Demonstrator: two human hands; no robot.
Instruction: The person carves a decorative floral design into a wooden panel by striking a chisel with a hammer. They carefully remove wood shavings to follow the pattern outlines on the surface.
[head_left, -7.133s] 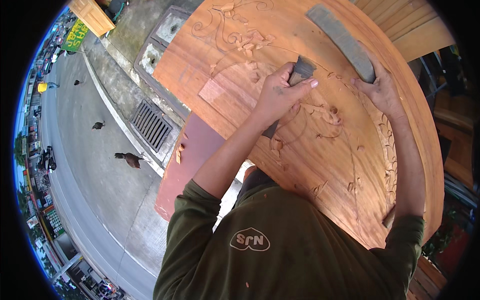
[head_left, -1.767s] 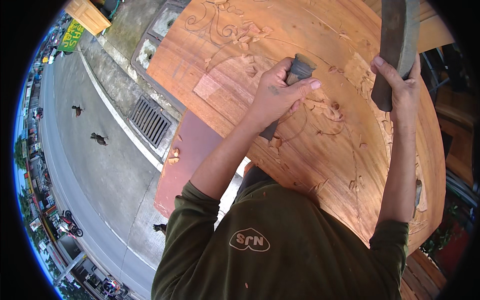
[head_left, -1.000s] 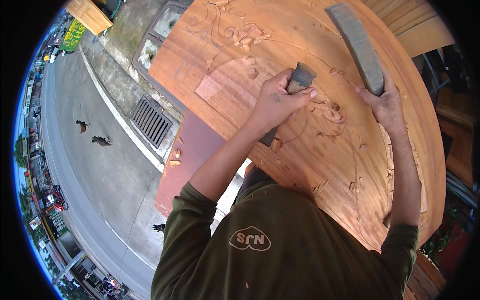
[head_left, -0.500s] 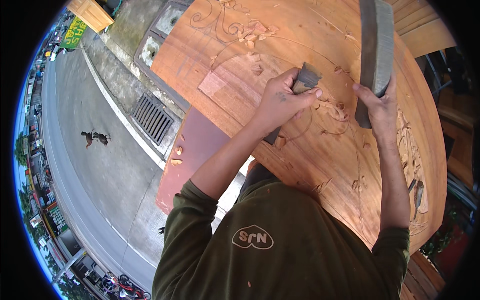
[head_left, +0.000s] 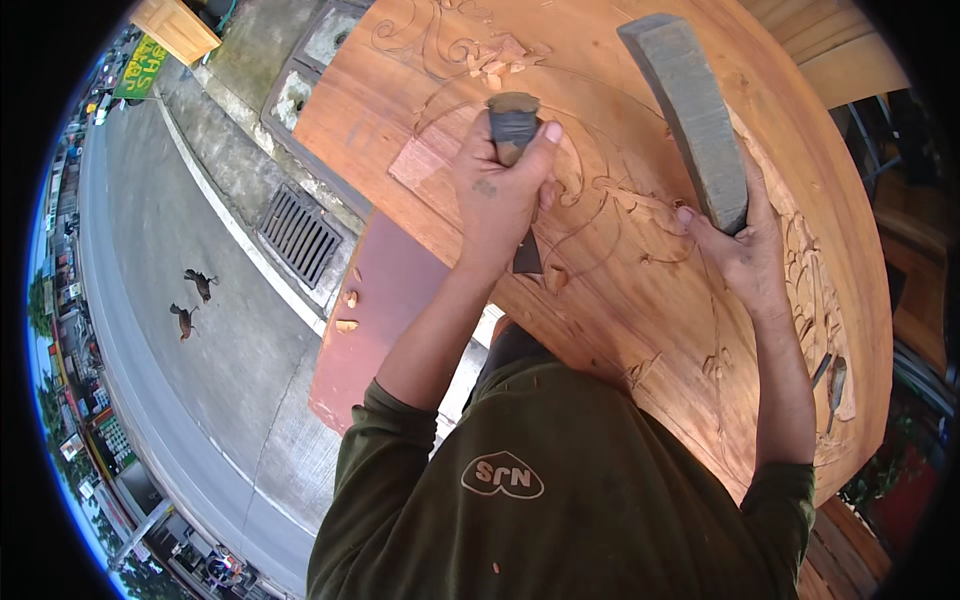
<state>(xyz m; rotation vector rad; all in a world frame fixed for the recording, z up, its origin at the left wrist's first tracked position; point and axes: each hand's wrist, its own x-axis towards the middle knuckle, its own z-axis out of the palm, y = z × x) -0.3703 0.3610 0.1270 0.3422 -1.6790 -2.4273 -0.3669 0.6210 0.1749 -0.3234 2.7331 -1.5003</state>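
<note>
My left hand (head_left: 490, 195) is closed around the handle of a chisel (head_left: 514, 125), whose butt end is wrapped in dark material. Below the fist, the chisel's flat dark blade points down at the wooden panel (head_left: 640, 310); whether its edge touches the wood I cannot tell. In my right hand (head_left: 745, 255) is the lower end of a long, grey, worn block (head_left: 690, 120), raised over the panel and tilted with its top to the left. Curling lines are drawn on the reddish-brown panel, and parts of it are carved in relief.
Wood chips (head_left: 500, 65) lie on the panel's far part. Thin carving tools (head_left: 836, 385) rest by the carved right edge. A reddish board (head_left: 375, 290) sits lower left. Beyond are a drain grate (head_left: 300, 232), two birds (head_left: 184, 320) on the pavement, and a road.
My left hand has shifted left with the chisel, which now stands more upright. The block in my right hand has tipped leftward at its top. The birds have moved apart.
</note>
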